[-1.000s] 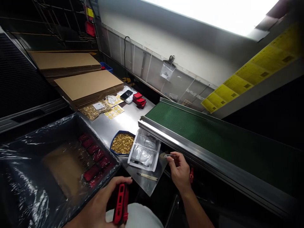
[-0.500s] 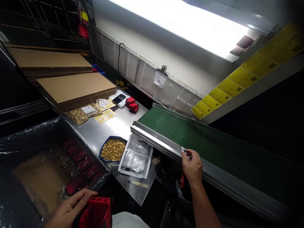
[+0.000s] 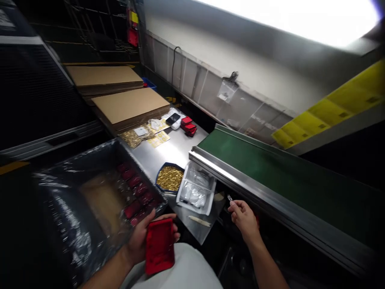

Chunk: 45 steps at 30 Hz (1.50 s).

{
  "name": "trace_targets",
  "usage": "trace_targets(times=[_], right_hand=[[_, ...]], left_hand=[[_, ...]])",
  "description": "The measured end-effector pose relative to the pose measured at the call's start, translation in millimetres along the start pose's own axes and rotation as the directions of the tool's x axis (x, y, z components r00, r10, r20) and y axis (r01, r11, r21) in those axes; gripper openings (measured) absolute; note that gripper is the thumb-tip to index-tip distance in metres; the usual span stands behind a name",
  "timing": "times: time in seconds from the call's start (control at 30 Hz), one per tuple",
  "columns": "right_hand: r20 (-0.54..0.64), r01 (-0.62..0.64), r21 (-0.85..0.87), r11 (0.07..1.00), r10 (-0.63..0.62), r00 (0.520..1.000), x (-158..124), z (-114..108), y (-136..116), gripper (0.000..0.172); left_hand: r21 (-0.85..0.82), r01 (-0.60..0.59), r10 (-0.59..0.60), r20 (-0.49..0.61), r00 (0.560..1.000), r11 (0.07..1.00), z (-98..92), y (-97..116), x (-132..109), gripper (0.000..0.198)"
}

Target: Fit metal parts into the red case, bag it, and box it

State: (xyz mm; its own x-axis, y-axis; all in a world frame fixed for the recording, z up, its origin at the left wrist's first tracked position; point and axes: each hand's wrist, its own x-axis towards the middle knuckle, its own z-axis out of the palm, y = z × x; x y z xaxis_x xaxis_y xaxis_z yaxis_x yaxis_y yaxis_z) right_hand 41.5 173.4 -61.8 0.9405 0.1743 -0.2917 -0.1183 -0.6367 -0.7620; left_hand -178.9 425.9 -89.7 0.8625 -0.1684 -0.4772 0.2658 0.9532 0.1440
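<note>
Right now you are gripping a flat, rectangular red plastic case (image 3: 159,249) in your left hand (image 3: 138,241), fingers curling over its top edge and thumb pressing its side, so it is hanging low above your lap, just off the near edge of the table (image 3: 168,154). Your right hand (image 3: 245,218) is closing thumb and forefinger on a tiny shiny metal piece (image 3: 229,198), too small to make out further, and is holding it up below the steel rim of the conveyor (image 3: 270,172), whose belt is showing a matt green ribbed surface. Just left of that hand, a shallow white tray (image 3: 184,192) is carrying crinkled clear plastic bags, and it is touching a blue-rimmed dish (image 3: 159,182) that is brimming with small brass-coloured parts. A thin pale stick (image 3: 200,220) is lying flat on the brushed metal near the table's corner. Beside your left hand, a deep bin (image 3: 69,208) lined with glossy, wrinkled film is holding a row of similar red cases (image 3: 135,198) along its right wall. Farther back, flat brown cardboard sheets (image 3: 129,105) are sitting in two stacks, with a small pile of red cases (image 3: 188,126) near them.
</note>
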Motion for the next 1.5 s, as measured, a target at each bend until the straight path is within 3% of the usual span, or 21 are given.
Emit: trace_targets(times=[0.1,0.17,0.33,0.43,0.77,1.13,1.2,1.27,1.37,1.5], right_hand=[[0.239,-0.008,0.142,0.990,-0.026,0.971,-37.6,44.3,-21.7,0.046],[0.344,0.072,0.186,0.980,-0.134,0.929,-65.1,64.1,-45.2,0.043],[0.513,0.470,0.075,0.880,-0.438,0.739,-107.4,87.1,-99.1,0.019],[0.530,0.547,0.042,0.836,-0.483,0.697,-111.9,93.3,-112.1,0.018],[0.546,0.629,0.004,0.777,-0.528,0.650,-109.7,85.7,-120.0,0.013],[0.578,0.723,0.096,0.684,-0.629,0.519,-100.7,65.0,-120.9,0.014],[0.555,0.801,0.062,0.596,-0.687,0.469,-96.4,60.4,-119.5,0.022],[0.552,0.888,-0.005,0.460,-0.739,0.386,-92.7,59.2,-119.6,0.031],[0.568,0.957,-0.052,0.284,-0.780,0.262,-90.4,62.6,-123.4,0.031],[0.573,0.975,-0.074,0.210,-0.791,0.214,-90.8,67.8,-129.2,0.028]], left_hand=[[0.025,-0.124,0.126,-0.095,0.988,0.992,7.9,7.2,1.8,0.051],[0.049,-0.175,0.181,-0.142,0.973,0.983,13.1,12.1,2.9,0.054],[0.083,-0.242,0.253,-0.163,0.954,0.967,39.7,14.1,-2.5,0.061],[0.060,-0.238,0.245,-0.151,0.958,0.969,53.2,10.5,-7.2,0.064],[0.067,-0.189,0.196,-0.133,0.972,0.980,61.7,3.0,-15.2,0.065],[0.049,-0.148,0.152,-0.087,0.985,0.988,68.4,1.0,-19.5,0.059],[0.022,-0.142,0.143,-0.071,0.987,0.990,68.8,1.2,-19.5,0.059],[-0.003,-0.126,0.125,-0.055,0.991,0.992,69.3,1.4,-19.3,0.062],[-0.050,-0.086,0.085,-0.016,0.996,0.995,70.8,2.5,-19.5,0.064],[-0.115,-0.048,0.056,0.074,0.996,0.992,73.3,4.2,-20.1,0.061]])
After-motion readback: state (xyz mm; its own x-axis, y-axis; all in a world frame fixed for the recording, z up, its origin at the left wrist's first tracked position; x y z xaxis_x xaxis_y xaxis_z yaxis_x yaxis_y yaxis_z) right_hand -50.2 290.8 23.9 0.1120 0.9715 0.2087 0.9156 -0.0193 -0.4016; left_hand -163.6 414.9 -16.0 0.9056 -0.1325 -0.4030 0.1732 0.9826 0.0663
